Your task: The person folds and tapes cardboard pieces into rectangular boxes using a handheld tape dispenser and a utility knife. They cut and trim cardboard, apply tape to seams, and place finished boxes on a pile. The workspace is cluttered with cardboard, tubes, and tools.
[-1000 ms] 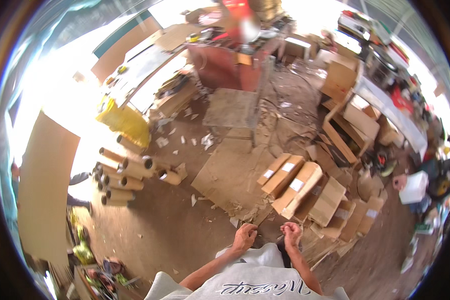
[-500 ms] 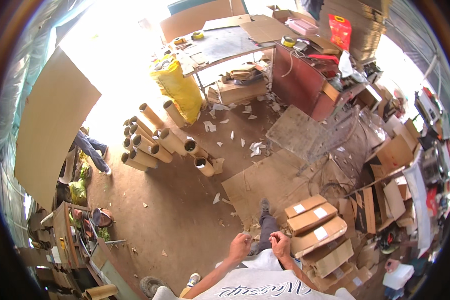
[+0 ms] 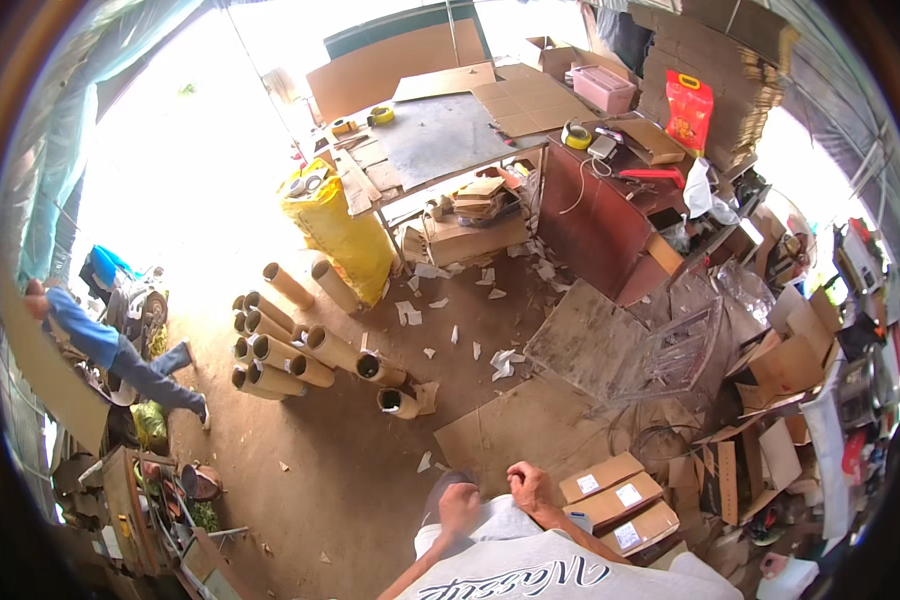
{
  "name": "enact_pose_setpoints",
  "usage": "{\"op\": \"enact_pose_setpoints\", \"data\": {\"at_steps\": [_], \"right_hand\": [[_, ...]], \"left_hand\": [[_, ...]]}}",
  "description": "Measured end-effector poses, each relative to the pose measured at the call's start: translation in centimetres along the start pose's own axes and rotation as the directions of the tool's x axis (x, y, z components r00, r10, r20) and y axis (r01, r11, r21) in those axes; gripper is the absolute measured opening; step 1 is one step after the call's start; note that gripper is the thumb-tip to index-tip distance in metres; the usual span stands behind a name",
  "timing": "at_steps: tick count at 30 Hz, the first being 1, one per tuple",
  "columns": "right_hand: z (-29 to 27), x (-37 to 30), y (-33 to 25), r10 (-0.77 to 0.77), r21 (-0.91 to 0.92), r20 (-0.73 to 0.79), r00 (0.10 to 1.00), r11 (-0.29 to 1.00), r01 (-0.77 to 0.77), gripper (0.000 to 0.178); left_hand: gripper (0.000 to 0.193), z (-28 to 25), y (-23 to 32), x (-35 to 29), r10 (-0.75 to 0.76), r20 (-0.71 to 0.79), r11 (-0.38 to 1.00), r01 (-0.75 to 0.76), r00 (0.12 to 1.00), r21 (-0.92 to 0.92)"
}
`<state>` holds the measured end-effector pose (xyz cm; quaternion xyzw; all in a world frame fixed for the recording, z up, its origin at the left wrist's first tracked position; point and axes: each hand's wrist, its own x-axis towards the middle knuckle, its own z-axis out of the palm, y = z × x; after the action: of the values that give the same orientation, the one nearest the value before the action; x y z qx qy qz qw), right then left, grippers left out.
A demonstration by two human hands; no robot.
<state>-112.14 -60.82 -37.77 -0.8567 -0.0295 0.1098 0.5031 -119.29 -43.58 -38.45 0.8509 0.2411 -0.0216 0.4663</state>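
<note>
Your left hand is blurred, its fingers seemingly curled; I cannot tell whether they press together. Your right hand curls loosely, nothing visible in it; whether its fingertips meet, I cannot tell.

Three cardboard boxes lie side by side just right of it; swinging that arm outward could knock them askew. The flat cardboard sheet ahead of both hands could slide underfoot, and a kick could topple the cardboard tubes ahead-left of your left hand.

The boxes look shut, contents hidden. Farther ahead-left, a yellow sack holds pale rolls at its mouth. Far ahead of your right hand, the pink tub's contents are unclear.
</note>
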Motion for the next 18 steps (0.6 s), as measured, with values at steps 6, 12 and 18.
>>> {"op": "enact_pose_setpoints", "data": {"at_steps": [6,12,18], "right_hand": [[4.6,10.9,6.5,0.160,0.161,0.080,0.984,0.972,-0.172,0.010],[1.0,15.3,19.9,0.707,0.463,-0.022,0.707,0.634,-0.619,0.009],[0.6,12.4,19.6,0.941,0.493,0.052,0.333,0.266,-0.828,0.016]], "left_hand": [[0.016,-3.2,-0.8,13.2,-0.175,0.033,0.950,0.177,0.984,-0.256],[0.008,-8.3,-11.6,27.9,-0.428,0.083,0.659,0.374,0.900,-0.653],[0.022,-14.0,-20.9,33.4,-0.765,0.182,0.499,0.746,0.618,-0.441]]}}
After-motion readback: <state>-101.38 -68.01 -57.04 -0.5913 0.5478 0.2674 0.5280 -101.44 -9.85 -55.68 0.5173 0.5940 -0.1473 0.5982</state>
